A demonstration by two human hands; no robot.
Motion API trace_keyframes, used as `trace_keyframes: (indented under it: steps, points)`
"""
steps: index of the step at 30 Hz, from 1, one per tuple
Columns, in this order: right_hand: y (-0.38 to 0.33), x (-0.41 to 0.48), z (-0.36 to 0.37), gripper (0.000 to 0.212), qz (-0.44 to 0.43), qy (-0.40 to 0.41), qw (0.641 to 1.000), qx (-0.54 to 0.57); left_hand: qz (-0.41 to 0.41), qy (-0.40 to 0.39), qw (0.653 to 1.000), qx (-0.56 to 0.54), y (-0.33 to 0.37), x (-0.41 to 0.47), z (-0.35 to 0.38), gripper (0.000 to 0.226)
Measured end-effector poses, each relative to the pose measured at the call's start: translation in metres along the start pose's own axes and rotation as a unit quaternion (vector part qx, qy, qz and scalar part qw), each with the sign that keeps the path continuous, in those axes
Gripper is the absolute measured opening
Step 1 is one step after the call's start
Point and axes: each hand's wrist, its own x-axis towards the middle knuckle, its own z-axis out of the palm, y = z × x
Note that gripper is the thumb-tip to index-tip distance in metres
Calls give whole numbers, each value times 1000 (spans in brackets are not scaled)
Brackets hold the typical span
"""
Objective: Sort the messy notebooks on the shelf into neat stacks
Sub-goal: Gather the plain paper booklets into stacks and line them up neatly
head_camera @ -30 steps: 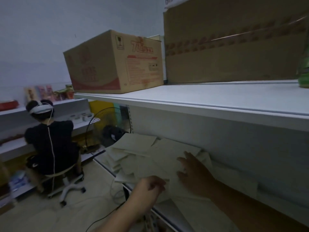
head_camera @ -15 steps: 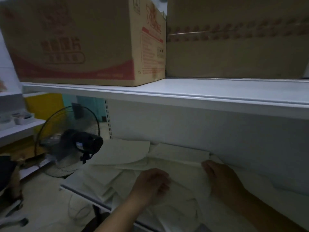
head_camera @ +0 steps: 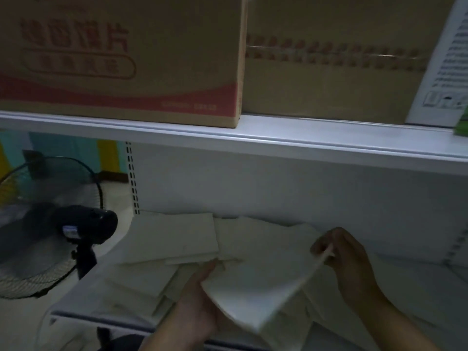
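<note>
Several pale notebooks [head_camera: 174, 239] lie scattered and overlapping on the dim lower white shelf [head_camera: 83, 316]. One pale notebook [head_camera: 258, 282] is lifted off the pile and tilted. My left hand [head_camera: 200, 307] holds it from below at its left edge. My right hand [head_camera: 347, 259] pinches its upper right corner. More notebooks lie under and behind it, partly hidden.
The upper white shelf [head_camera: 291, 140] juts out just above the hands, carrying a red-printed cardboard box [head_camera: 121, 59], a plain cardboard box [head_camera: 329, 67] and a white printed carton [head_camera: 445, 67]. A black standing fan [head_camera: 50, 224] is left of the shelf end.
The view has moved closer and rightward. Both hands, earlier resting on the pile, have gripped one notebook and raised it off the heap.
</note>
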Motion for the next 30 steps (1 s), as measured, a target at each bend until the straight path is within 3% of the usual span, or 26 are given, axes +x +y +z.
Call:
trace_keyframes:
  steps: [1, 6, 10, 12, 13, 15, 16, 17, 19, 22, 25, 30]
  points:
    - [-1, -2, 7, 39, -11, 9, 1000, -18, 4, -3, 999, 32, -2, -6, 0, 41]
    - [-3, -3, 34, 32, -37, 26, 998, -50, -54, -75, 977, 190, 4, -34, -8, 53]
    - [2, 7, 54, 19, 44, -12, 999, -21, 80, -3, 965, 251, 15, -44, -18, 68]
    - [19, 14, 55, 21, 92, -107, 984, -105, 139, 61, 955, 256, 22, -50, -24, 68]
    - [30, 15, 51, 33, 92, -179, 950, -240, 154, 93, 949, 261, 26, -53, -28, 65]
    - [48, 11, 46, 68, 48, -297, 816, -493, 167, 137, 941, 261, 32, -59, -35, 62]
    - [54, 8, 44, 78, 25, -312, 766, -562, 166, 143, 942, 255, 34, -61, -37, 60]
    - [54, 7, 44, 80, 15, -311, 747, -588, 162, 151, 942, 253, 36, -64, -38, 58]
    - [54, 5, 46, 82, -9, -300, 751, -588, 156, 156, 941, 258, 39, -71, -40, 54]
    - [52, -4, 48, 104, -95, -247, 777, -571, 145, 171, 945, 240, 42, -79, -44, 45]
    - [49, -15, 50, 79, -231, -163, 792, -541, 127, 171, 955, 205, 45, -84, -51, 50]
    - [30, -8, 43, 64, -302, -65, 820, -482, 95, 159, 964, 188, 49, -88, -59, 54]
